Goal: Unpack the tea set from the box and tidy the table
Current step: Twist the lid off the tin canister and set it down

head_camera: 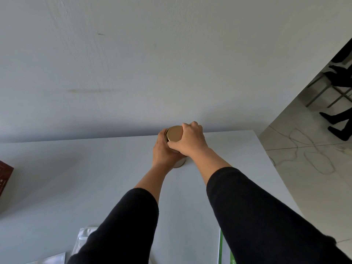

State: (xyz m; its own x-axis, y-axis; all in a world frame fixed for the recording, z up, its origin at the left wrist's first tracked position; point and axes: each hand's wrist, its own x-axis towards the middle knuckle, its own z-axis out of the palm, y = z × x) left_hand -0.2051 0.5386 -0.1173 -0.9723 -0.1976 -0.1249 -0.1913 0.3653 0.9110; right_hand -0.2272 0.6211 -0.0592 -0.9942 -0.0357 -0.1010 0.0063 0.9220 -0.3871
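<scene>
Hands are both wrapping a round gold tin [174, 134] right now, way out at the far edge of the white desk [95, 178], up against the wall [133, 63]. I'm seeing my left hand [162, 151] curling around the tin's side from the left, and my right hand [190, 139] is gripping the gold lid from above and from the right, thumb on the near rim. The tin is standing upright on the desk; a bit of its base is peeking out just below my left wrist. Both black sleeves [257, 216] are stretching out toward it from the near edge.

Taking the tin as the landmark: a dark red box [4, 178] is sitting well off to its left, cut by the frame edge, so I can't tell much about it. Nearer to me than the tin, some white plastic bags [83, 239] are lying under my left sleeve, and a white sheet with a green stripe [222, 248] is showing beside my right sleeve. Off to the tin's right, past the desk corner, cables [304, 149] are trailing over the tiled floor [295, 197], and someone's dark legs [337, 119] are showing by a chair.
</scene>
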